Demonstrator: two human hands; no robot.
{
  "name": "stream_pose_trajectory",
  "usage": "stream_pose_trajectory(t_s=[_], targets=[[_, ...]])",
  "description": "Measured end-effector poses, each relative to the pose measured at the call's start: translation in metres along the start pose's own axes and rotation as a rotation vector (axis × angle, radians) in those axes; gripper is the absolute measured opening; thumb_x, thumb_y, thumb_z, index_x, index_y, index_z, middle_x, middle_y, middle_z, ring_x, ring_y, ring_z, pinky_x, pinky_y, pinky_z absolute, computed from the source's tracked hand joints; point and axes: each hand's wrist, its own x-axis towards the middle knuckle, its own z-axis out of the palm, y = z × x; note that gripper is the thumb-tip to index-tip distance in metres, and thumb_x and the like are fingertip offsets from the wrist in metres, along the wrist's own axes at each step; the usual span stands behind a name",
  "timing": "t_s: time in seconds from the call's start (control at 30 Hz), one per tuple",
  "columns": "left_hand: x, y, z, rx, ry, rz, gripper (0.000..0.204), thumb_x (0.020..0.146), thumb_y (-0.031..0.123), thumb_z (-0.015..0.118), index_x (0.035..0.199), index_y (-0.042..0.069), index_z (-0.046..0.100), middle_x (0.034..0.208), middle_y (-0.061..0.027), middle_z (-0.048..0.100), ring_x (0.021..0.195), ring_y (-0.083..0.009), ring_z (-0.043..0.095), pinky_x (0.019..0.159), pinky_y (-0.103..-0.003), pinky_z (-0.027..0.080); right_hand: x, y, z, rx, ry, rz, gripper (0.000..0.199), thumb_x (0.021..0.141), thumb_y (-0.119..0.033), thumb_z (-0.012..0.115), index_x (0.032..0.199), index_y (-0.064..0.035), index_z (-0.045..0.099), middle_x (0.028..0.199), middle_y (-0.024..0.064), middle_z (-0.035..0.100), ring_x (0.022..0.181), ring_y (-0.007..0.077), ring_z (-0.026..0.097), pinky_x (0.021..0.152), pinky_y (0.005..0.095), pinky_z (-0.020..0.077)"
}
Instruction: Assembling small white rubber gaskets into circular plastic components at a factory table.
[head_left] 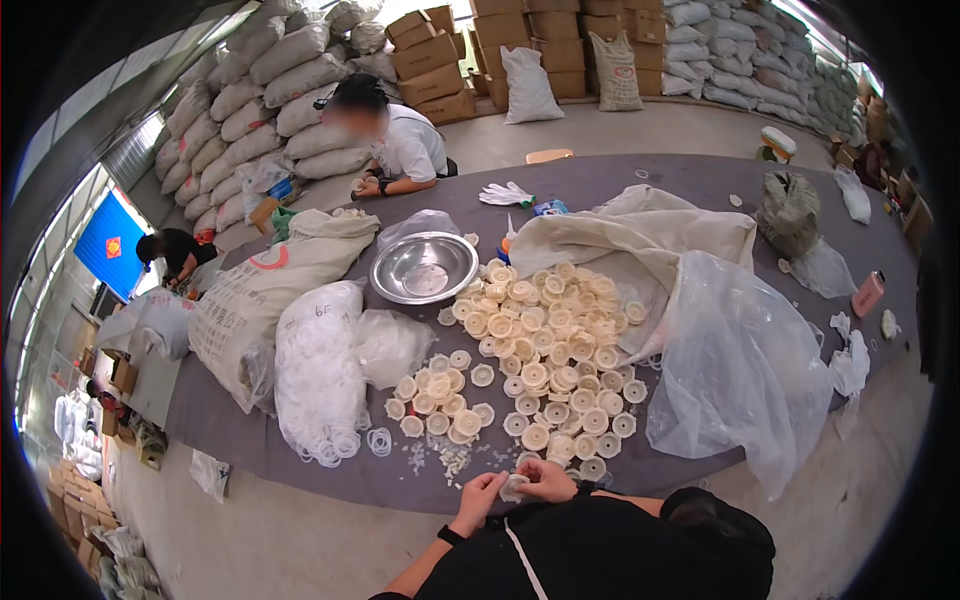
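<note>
A: What's on the grey table?
B: A heap of cream round caps, a steel bowl, white sacks.
A: The hands?
B: Left hand and right hand pinch one small white cap together at the near edge; stacked sacks and cartons line the warehouse

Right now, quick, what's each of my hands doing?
Left hand: closed on the small white cap.
Right hand: closed on the same cap.
</note>
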Motion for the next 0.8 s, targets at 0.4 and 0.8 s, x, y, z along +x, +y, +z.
stream_pose_trajectory(t_s=[0.4, 0.8], targets=[[0.013, 0.003, -0.012, 0.084, -0.113, -0.061, 0.021, 0.079, 0.020, 0.058, 0.092, 0.004, 0.059, 0.077, 0.0015, 0.058, 0.067, -0.0048, 0.050, 0.059, -0.018, 0.039, 0.017, 0.017, -0.009, 0.003, 0.000, 0.134, 0.024, 0.072, -0.009, 0.064, 0.089, -0.0054, 0.046, 0.079, -0.0011, 0.052, 0.070, 0.0054, 0.050, 0.062, 0.0191, 0.0417], [0.082, 0.008, -0.093, -0.428, 0.342, 0.113, 0.020, 0.078, 0.019, 0.058, 0.088, 0.003, 0.054, 0.073, -0.0035, 0.056, 0.056, -0.0096, 0.053, 0.045, -0.020, 0.041, 0.020, 0.009, -0.012, 0.168, 0.096, 0.354, 0.022, 0.079, -0.016, 0.057, 0.095, -0.0036, 0.049, 0.084, 0.0030, 0.054, 0.072, 0.0100, 0.053, 0.066, 0.0230, 0.0448]])
